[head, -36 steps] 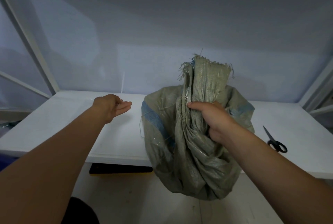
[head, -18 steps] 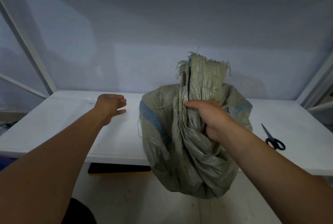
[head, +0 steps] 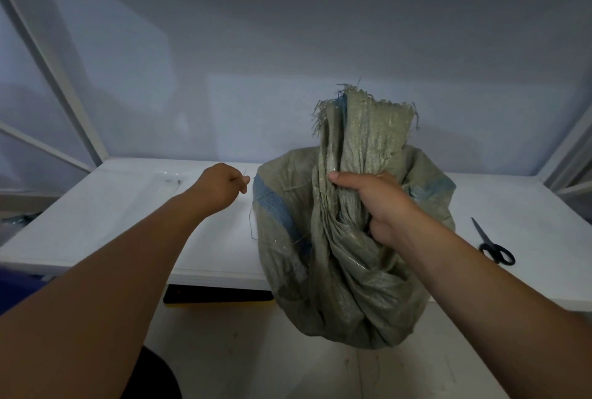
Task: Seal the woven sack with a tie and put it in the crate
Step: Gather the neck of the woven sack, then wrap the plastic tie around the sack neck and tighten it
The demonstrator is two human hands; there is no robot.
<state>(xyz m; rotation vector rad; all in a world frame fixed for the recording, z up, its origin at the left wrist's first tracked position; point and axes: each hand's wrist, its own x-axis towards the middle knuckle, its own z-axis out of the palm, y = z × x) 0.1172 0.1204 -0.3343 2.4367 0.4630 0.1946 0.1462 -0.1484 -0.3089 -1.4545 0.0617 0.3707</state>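
A grey-green woven sack (head: 346,276) with blue stripes hangs against the front edge of the white table (head: 128,216). Its mouth is gathered into a frayed neck that stands upright. My right hand (head: 378,206) is shut around that neck. My left hand (head: 221,187) reaches over the table to the left of the sack, with thumb and fingers pinched on the near end of a thin white tie (head: 245,170). The tie is faint against the white tabletop.
Black-handled scissors (head: 493,244) lie on the table to the right of the sack. A dark object with a yellow edge (head: 217,297) sits under the table. Something blue (head: 19,283) shows at the left edge. White frame bars stand on both sides.
My left hand has gone from open and flat to pinched shut at the white tie, moving slightly toward the sack. My right hand still holds the sack's neck in the same place.
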